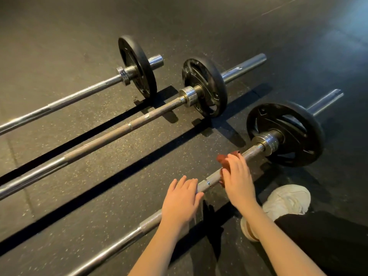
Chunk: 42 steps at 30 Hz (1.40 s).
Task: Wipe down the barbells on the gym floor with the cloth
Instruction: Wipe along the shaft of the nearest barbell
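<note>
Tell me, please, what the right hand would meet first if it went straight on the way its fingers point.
Probably the black plate of the middle barbell, though depth is unclear. The right hand, gripping the cloth on the nearest barbell, points across open floor toward it.

Red cloth (222, 159) bunched on nearest barbell (119, 243) shaft.

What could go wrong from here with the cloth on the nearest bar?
1. The right hand grips the red cloth on the nearest barbell, close to its collar. A stroke further that way could knock the fingers against it.
2. That bar sits on a round plate and the left hand only rests flat on it, so it might roll toward the white shoe beside it.
</note>
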Available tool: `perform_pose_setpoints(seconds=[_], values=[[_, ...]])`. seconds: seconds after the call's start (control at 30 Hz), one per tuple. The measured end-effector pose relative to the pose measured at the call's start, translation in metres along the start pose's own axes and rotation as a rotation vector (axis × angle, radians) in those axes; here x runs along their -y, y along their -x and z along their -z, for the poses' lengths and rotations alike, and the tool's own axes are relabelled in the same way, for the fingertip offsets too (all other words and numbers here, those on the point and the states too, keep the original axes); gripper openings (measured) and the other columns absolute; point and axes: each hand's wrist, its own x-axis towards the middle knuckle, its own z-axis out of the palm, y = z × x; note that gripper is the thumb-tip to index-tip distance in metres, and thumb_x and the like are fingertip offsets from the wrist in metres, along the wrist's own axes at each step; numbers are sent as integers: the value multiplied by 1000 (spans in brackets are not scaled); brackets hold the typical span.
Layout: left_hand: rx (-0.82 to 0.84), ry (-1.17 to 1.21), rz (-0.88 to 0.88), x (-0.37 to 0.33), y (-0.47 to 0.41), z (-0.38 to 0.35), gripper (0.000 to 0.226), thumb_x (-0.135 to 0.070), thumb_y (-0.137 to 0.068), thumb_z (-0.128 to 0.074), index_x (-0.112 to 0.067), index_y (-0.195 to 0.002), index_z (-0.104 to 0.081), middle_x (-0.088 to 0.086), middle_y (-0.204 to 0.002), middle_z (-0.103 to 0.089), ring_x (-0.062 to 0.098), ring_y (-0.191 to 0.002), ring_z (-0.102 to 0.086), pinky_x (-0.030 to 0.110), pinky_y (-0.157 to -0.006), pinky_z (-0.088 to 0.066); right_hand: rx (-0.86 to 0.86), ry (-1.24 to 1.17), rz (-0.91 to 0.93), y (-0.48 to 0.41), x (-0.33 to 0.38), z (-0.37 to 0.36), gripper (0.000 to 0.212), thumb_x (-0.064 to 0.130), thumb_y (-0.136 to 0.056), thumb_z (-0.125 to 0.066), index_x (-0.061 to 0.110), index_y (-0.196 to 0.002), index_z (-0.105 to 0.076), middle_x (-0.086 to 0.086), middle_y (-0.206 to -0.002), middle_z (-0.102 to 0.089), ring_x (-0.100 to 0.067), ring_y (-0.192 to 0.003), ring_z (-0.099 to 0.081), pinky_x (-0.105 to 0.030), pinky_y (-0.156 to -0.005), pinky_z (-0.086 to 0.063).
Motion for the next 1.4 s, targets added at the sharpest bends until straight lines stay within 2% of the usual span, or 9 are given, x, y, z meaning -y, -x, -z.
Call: perform_pose_setpoints(seconds=[0.17, 0.27, 0.4, 0.67, 0.87, 1.0, 1.13, 1.27, 1.4], values=[[47, -21, 21, -2, -1, 1, 63, -53, -95, -7, -23, -142, -36, -7, -146, -42, 19, -145, -21, 40, -119, -10, -36, 46, -120, -54, -36, 32, 27, 24, -99, -46, 17, -124, -52, -5, -132, -51, -25, -128, -47, -36, -104, -38], [42, -35, 24, 0, 1, 1, 58, -50, -97, -12, -23, -141, -38, -6, -145, -44, 19, -144, -23, 40, -119, -11, -98, -3, -245, -54, -29, 25, 38, 25, -101, -44, 14, -137, -45, -7, -147, -43, -25, -141, -32, -48, -115, -31], [25, -34, 14, -1, 1, 2, 44, -45, -102, -25, -24, -139, -38, -8, -142, -44, 18, -142, -25, 39, -119, -12, -12, 18, -55, -13, -16, 13, 43, 25, -101, -44, 16, -143, -41, -3, -153, -37, -20, -148, -19, -44, -118, -22], [0, -17, 8, -1, 2, 1, 42, -44, -102, -27, -24, -136, -41, -8, -137, -48, 18, -138, -31, 38, -117, -15, -90, 90, -202, -42, -25, 18, 41, 25, -100, -45, 16, -140, -44, -4, -152, -38, -23, -145, -25, -48, -117, -27], [-23, -18, -6, -2, 0, -1, 67, -52, -89, -4, -23, -134, -44, -7, -133, -51, 20, -137, -35, 38, -114, -21, 28, 310, 127, -33, -32, 26, 34, 38, -97, -47, 17, -121, -60, -5, -143, -47, -21, -132, -41, -39, -108, -33], [-48, -6, -1, 0, 0, -5, 71, -53, -86, -1, -23, -131, -47, -6, -129, -53, 21, -136, -37, 39, -113, -24, -72, 324, -65, -64, -38, 27, 34, 35, -99, -44, 13, -117, -64, -8, -150, -42, -27, -146, -23, -48, -119, -19], [-27, -11, 6, 0, -1, -5, 74, -54, -84, 3, -25, -133, -44, -8, -133, -51, 20, -139, -32, 36, -113, -23, -16, 114, 27, -16, -16, 5, 36, 30, -98, -45, 14, -127, -58, -3, -133, -55, -21, -138, -37, -41, -114, -33], [-27, -15, 4, -3, -2, -3, 75, -54, -84, 3, -24, -133, -44, -7, -133, -51, 20, -139, -32, 37, -114, -23, 49, 229, 53, -48, -27, 26, 26, 38, -96, -42, 19, -102, -59, 3, -99, -54, -18, -103, -55, -27, -84, -40], [-26, -13, 2, 1, 0, -4, 72, -54, -86, 2, -23, -132, -45, -7, -133, -51, 21, -139, -33, 38, -114, -23, -69, 128, -177, -56, -23, 23, 34, 31, -100, -44, 12, -125, -58, -7, -140, -51, -26, -142, -30, -40, -115, -24]])
